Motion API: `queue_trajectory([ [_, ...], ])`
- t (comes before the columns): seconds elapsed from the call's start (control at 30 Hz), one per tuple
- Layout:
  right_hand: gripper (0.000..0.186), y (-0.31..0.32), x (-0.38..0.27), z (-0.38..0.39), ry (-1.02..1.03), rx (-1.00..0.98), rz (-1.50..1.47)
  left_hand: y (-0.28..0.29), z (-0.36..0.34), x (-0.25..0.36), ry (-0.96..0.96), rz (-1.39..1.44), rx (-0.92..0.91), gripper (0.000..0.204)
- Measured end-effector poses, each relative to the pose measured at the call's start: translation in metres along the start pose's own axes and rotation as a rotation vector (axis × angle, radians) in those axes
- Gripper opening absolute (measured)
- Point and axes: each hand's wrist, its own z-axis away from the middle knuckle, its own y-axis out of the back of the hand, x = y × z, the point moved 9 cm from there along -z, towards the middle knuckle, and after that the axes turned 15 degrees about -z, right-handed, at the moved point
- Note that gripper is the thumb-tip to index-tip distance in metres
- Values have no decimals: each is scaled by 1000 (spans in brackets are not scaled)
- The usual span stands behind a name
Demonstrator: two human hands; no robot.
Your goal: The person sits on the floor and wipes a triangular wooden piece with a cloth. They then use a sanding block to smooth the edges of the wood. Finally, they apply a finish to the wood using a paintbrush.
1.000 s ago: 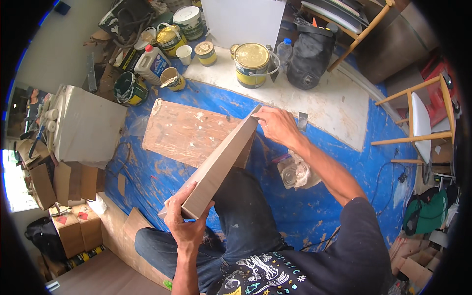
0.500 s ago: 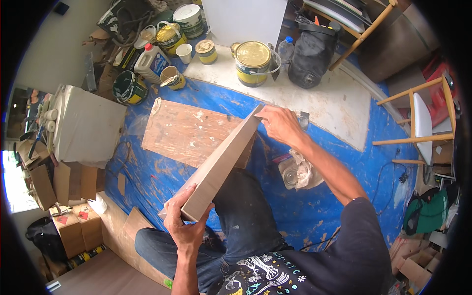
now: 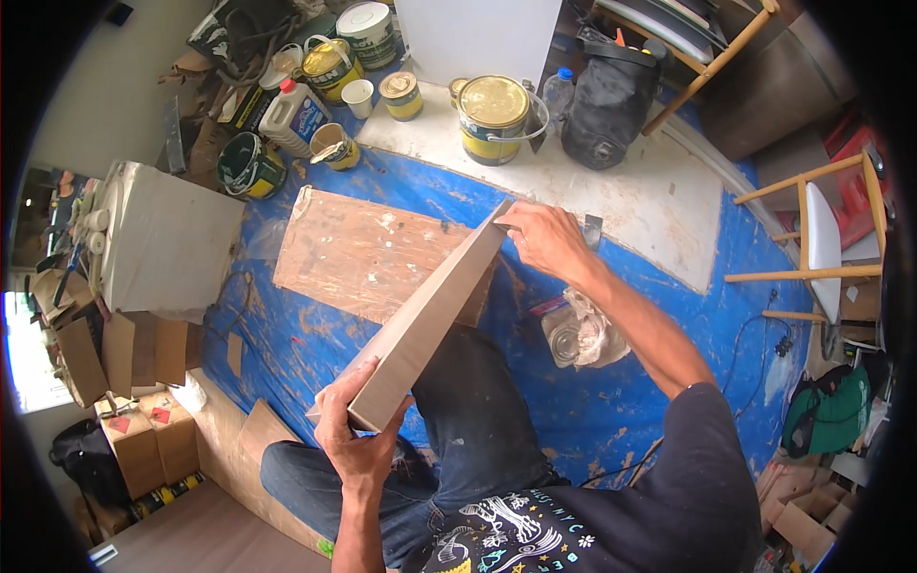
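A long, light-brown wooden panel (image 3: pixel 432 323) with a thick edge slants across my lap, its near end low and its far end raised away from me. My left hand (image 3: pixel 357 420) grips the near end, thumb on one side and fingers on the other. At the far end my right hand (image 3: pixel 546 239) is closed, its fingers pinching a small dark flat piece (image 3: pixel 501 226) against the panel's edge. What exactly that piece is cannot be made out. Beyond the panel a paint-spotted plywood board (image 3: pixel 368 253) lies on the blue sheet.
A blue plastic sheet (image 3: pixel 683 406) covers the floor. Paint tins, among them a large yellow one (image 3: pixel 493 119), stand at the back with a black bag (image 3: pixel 608 110). To my right are a crumpled cloth (image 3: pixel 600 339) and a wooden chair (image 3: pixel 820 224). Cardboard boxes (image 3: pixel 143 444) sit at left.
The panel and both hands are almost where they were. My left hand and the panel's near end have shifted very slightly left; the right hand still grips at the far end.
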Motion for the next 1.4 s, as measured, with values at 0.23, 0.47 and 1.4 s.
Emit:
queue_trajectory([
  [0.23, 21, 0, 4, -2, -21, 14, -7, 1, -1, -1, -7, -1, 7, 67],
  [0.47, 22, -1, 9, -4, -70, 17, -14, 1, -2, -2, -8, -17, 13, 66],
  [1.4, 24, -4, 18, 0, -121, -30, -6, 1, -2, -5, 11, -3, 41, 67],
])
